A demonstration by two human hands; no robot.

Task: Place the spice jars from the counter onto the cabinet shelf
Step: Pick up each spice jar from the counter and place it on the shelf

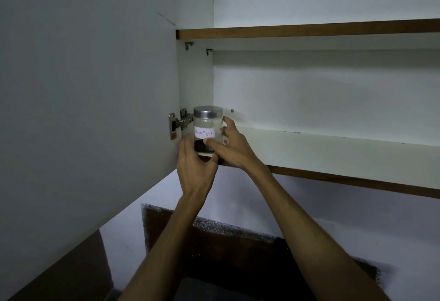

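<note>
A clear glass spice jar with a silver lid and a white label reading "Black Pepper" stands upright at the far left end of the lower cabinet shelf, near its front edge. Dark peppercorns fill its bottom. My left hand wraps the jar's lower left side from below. My right hand grips its right side, thumb across the front under the label. Both arms reach up from the bottom of the view.
The open cabinet door hangs at the left on a metal hinge close beside the jar. An upper shelf runs above. White wall and a dark speckled backsplash lie below the cabinet.
</note>
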